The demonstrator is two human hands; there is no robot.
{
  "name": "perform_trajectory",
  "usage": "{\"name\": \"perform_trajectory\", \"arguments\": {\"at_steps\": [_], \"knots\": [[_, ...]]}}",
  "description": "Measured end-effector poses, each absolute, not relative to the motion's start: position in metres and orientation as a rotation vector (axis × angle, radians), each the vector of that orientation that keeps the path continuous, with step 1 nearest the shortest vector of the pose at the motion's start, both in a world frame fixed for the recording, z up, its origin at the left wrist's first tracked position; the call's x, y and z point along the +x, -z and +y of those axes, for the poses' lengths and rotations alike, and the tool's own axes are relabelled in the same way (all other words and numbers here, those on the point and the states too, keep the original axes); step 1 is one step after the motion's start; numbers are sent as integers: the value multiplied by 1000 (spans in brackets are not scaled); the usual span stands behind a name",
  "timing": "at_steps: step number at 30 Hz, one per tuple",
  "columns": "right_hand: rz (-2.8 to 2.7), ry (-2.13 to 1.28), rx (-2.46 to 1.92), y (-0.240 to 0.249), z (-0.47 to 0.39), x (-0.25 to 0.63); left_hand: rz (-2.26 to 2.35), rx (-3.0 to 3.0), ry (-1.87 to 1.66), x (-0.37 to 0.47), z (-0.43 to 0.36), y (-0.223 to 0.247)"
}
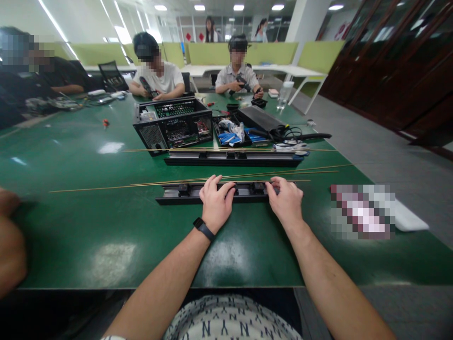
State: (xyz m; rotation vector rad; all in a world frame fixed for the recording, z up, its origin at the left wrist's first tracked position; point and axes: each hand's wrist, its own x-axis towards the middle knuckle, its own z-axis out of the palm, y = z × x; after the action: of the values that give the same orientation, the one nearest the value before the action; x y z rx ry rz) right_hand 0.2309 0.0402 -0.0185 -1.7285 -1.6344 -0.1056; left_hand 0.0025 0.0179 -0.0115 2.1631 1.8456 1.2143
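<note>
A long black metal rail with a silvery inner channel lies crosswise on the green table before me. Several small black blocks sit in its channel, one near the left end and one between my hands. My left hand, with a dark watch on the wrist, grips the rail near its middle, thumb and index finger closing at a black block. Around the rail's right part, my right hand is closed, thumb beside the block there. Thin brass-coloured rods run just behind the rail; my fingers hide part of both.
Farther back lie a second black rail, an open computer case, and a tray with blue-white gloves. A blurred phone-like object and white item lie right. Co-workers sit opposite; another person's arm is at left.
</note>
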Motion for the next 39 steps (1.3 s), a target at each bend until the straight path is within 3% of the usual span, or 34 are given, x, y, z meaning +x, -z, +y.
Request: {"name": "perform_trajectory", "arguments": {"at_steps": [39], "knots": [[-1555,106,-1810,11,38,241,1839,2157,-1230,2,18,12]]}}
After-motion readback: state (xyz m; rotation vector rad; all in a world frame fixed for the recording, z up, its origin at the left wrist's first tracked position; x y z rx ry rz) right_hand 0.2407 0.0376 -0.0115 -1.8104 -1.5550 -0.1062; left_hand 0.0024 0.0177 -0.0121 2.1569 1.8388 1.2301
